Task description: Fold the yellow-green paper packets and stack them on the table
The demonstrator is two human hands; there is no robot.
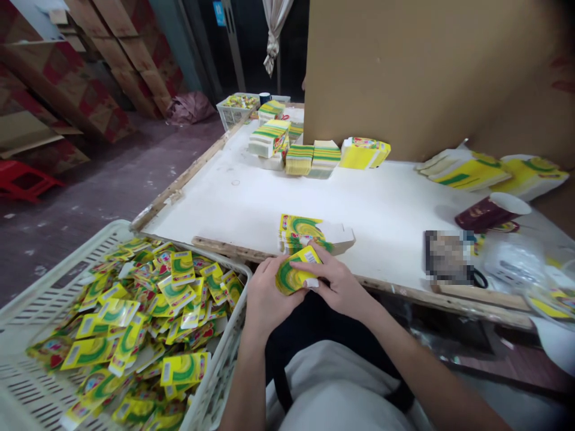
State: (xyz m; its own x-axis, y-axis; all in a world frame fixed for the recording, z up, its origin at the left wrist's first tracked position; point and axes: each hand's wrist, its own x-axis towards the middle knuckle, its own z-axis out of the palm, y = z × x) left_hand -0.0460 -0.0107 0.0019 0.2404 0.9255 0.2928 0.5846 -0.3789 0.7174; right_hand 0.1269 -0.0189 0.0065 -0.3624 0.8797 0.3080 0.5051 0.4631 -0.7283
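Note:
Both hands grip one small yellow-and-green printed carton just below the near edge of the white table. My left hand cups its lower left side with curled fingers. My right hand pinches its right edge, thumb on top. Just beyond the hands, a short pile of flat cartons of the same print lies on the table edge. A white slotted crate at my left holds several folded cartons in a loose heap.
Stacks of flat cartons stand at the table's far side, with more at the right against a tall brown cardboard wall. A second white basket sits at the far corner. A dark red wallet-like item lies right. Red stool on floor.

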